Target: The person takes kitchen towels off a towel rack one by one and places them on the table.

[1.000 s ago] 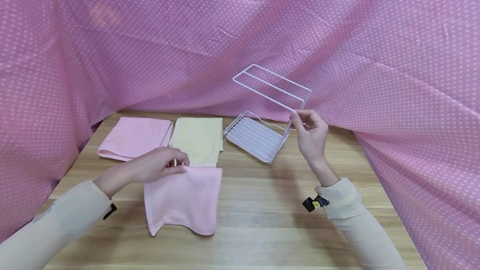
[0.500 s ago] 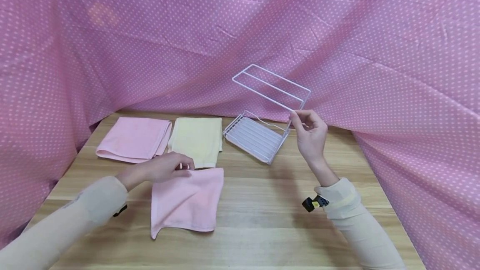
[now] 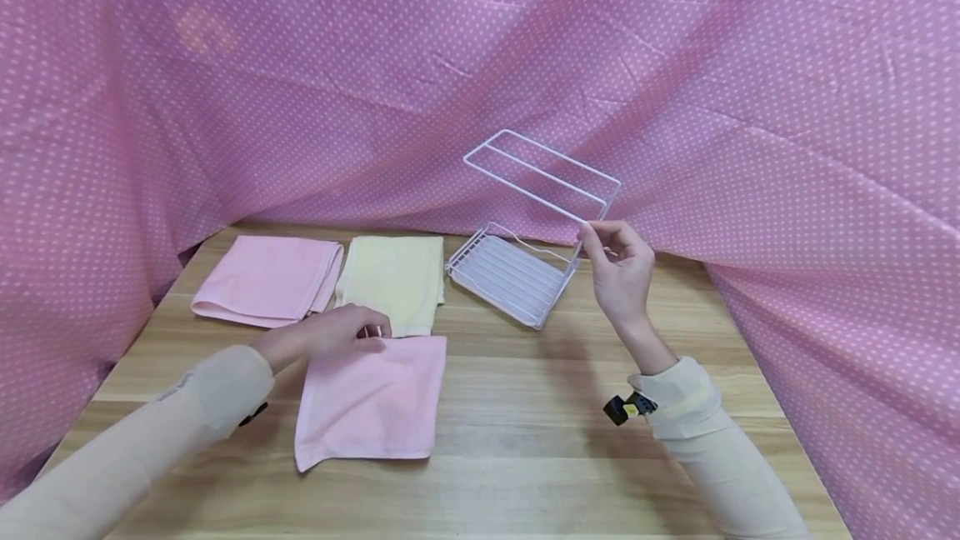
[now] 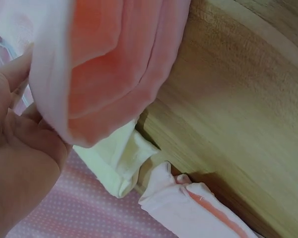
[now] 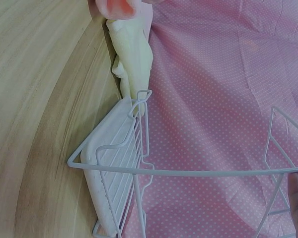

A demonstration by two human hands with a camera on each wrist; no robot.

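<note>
My left hand point(image 3: 330, 338) pinches the upper edge of a folded pink towel point(image 3: 378, 402) between thumb and fingers. Stacked layers of this towel point(image 4: 114, 79) show in the left wrist view, its edge hanging over the wood. With thumb and fingertips, my right hand point(image 3: 624, 272) holds a corner of a white wire rack point(image 3: 510, 280) at its raised upper frame. The rack's slatted base rests on the table, a pale flat tray or pad point(image 5: 94, 173) along it. Just beyond the held towel lies a folded yellow towel point(image 3: 393, 277).
Another folded pink towel point(image 3: 262, 277) lies at the back left, beside the yellow one. A pink dotted curtain point(image 3: 480, 65) hangs behind and along both sides of the wooden table point(image 3: 525, 457). Each wrist wears a small black camera.
My left hand has shifted slightly right and nearer, with the pink towel. The towel's lower edge, curved before, now hangs straighter. My right hand and the rack have stayed put.
</note>
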